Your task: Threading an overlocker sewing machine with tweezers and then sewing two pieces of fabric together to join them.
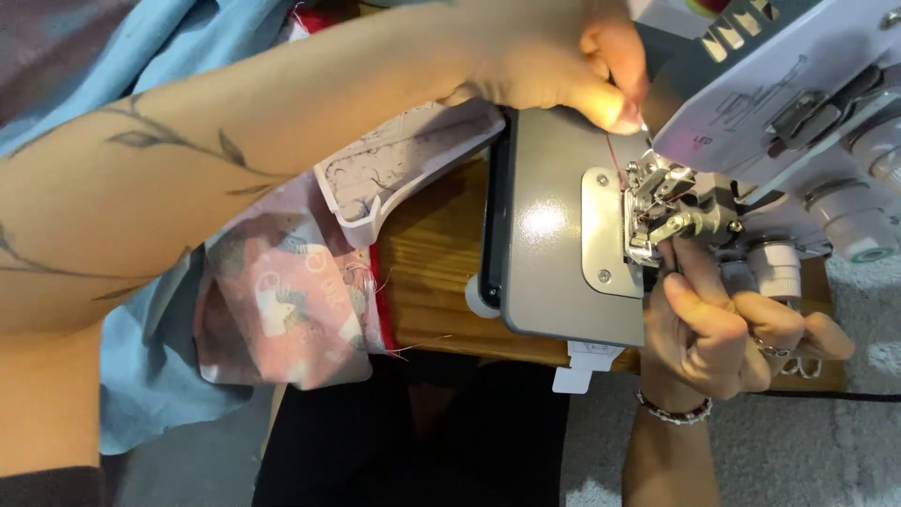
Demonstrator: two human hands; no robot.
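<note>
Left hand (563,66) pinches red thread (615,155); right hand (723,329) curls, fingertips gripping presser foot (657,221).

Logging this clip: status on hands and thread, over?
Left hand pinching thin red thread above metal presser foot. Right hand fingertips under it. Pink patterned fabric aside, clear of needle.

Both hands (554,56) (723,329) pinch red thread (615,155) at the presser foot (657,202).
</note>
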